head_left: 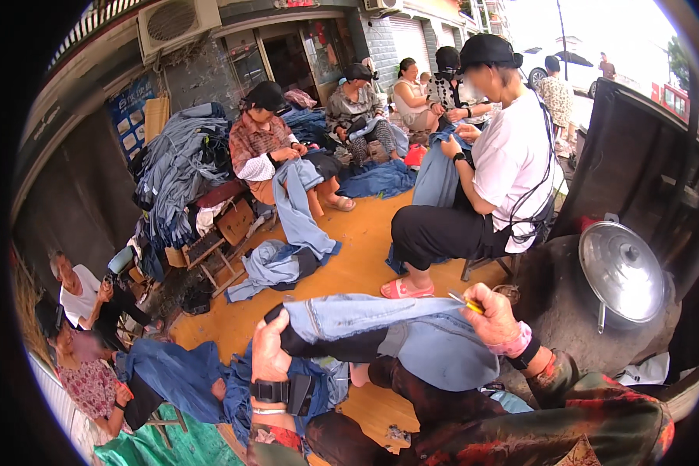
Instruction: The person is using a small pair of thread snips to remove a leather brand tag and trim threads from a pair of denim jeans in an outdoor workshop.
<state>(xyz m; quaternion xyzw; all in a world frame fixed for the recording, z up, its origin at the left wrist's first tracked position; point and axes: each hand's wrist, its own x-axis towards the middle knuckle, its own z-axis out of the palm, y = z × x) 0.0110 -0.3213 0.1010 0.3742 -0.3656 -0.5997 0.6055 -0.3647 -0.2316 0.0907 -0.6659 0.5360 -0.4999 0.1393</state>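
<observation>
A pair of light blue jeans [357, 314] is stretched across my lap between my two hands. My left hand [270, 353] is closed on the end at the left, the thumb near a dark patch of the cloth. At the other end my right hand [495, 317] is closed around small yellow-handled thread snips [472, 307], their metal tip pointing up and left beside the denim. Whether these fingers also pinch the cloth, I cannot tell. Part of the jeans hangs down over my patterned trousers. More blue denim [241, 400] lies bunched beyond my left wrist.
A person in a white top [512, 155] sits ahead holding jeans; another in a patterned shirt [260, 144] does likewise. A tall heap of jeans [182, 163] stands at the left. A lidded metal pot [621, 272] sits on a stove at the right. Others sit at the lower left.
</observation>
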